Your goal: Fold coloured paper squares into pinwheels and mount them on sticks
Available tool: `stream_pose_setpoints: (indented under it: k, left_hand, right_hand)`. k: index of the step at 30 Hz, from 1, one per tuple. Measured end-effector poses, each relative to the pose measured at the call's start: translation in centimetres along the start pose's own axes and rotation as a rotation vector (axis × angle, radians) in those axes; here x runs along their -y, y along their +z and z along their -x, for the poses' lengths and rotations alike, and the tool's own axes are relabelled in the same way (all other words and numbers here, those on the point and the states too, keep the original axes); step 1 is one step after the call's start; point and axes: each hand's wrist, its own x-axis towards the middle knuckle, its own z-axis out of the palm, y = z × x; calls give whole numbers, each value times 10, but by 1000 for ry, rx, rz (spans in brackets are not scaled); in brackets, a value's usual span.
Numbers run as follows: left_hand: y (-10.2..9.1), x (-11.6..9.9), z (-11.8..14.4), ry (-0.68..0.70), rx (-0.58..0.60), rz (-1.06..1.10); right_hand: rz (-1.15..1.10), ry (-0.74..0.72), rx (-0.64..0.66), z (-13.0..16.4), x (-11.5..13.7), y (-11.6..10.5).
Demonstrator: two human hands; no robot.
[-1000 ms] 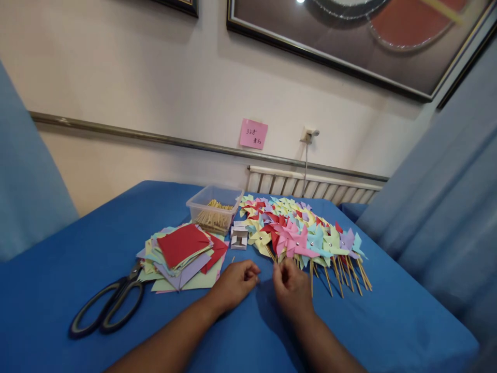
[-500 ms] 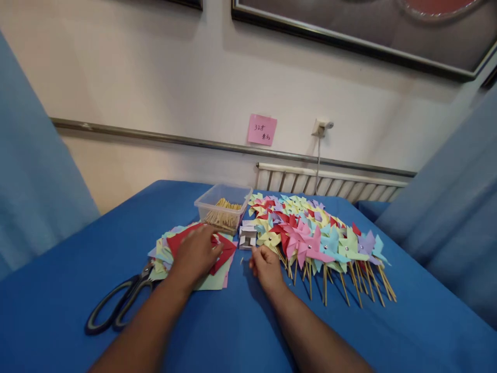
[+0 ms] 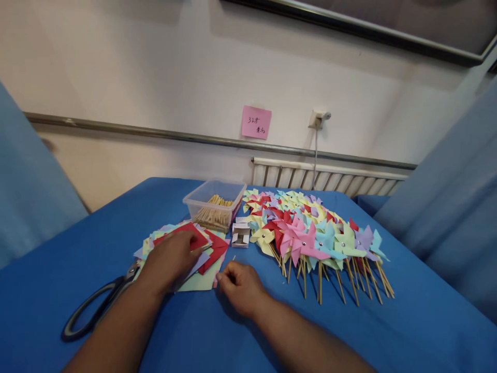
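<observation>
My left hand (image 3: 171,260) rests over the left part of a loose pile of coloured paper squares (image 3: 202,281). Its fingers are bent around the red paper (image 3: 196,235) on top, with other coloured sheets layered underneath; the fingertips are partly hidden. Just right of the pile, my right hand (image 3: 241,287) is closed in a pinch above the blue cloth. Whatever lies between its thumb and finger is too small to make out. Black-handled scissors (image 3: 93,305) lie left of the pile, their blades partly covered by paper and my left arm. A red folded paper (image 3: 216,254) shows on the pile.
Behind the pile stands a clear plastic box (image 3: 190,203) of short wooden sticks (image 3: 215,212). A small open white carton (image 3: 240,234) sits beside it. Many finished paper pinwheels (image 3: 305,242) on sticks cover the right side. Blue cloth (image 3: 295,331) covers the table.
My left hand has come down and left onto the paper, and its fingers have bent in. My right hand has moved left from near the carton to the pile's edge. The view has shifted slightly.
</observation>
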Motion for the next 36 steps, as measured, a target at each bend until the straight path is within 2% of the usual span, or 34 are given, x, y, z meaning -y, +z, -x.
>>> stream_pose_setpoints:
  k: [3, 6, 9, 12, 15, 19, 22, 26, 32, 34, 36]
  left_hand:
    - [5, -3, -1, 57, -60, -82]
    - [22, -13, -3, 208, -164, -18]
    - [45, -28, -6, 441, -141, 29]
    - [62, -40, -8, 516, -84, -9]
    - [67, -46, -8, 498, -41, -37]
    - [65, -46, -7, 472, -27, -28]
    - [62, -46, -6, 450, -27, -1]
    - [58, -47, -3, 433, -5, 21]
    - [56, -44, 4, 515, 102, 160]
    - [58, -42, 4, 468, 86, 259]
    - [59, -41, 3, 375, 9, 347]
  right_hand:
    - [-75, 29, 20, -2, -1, 0]
    - [-198, 58, -43, -6, -2, 2]
    - [-348, 103, -144, -10, -1, 1]
    - [-470, 133, -212, -15, 0, -3]
    - [-574, 164, -281, -20, -1, -6]
    - [-699, 264, -403, -26, -5, -8]
    - [-722, 272, -434, -27, -8, -8]
    - [-665, 259, -402, -28, -10, -11]
    - [-580, 336, -292, -33, -10, -17]
    - [-560, 385, -263, -34, -12, -17]
    - [-542, 405, -251, -33, -14, -16]
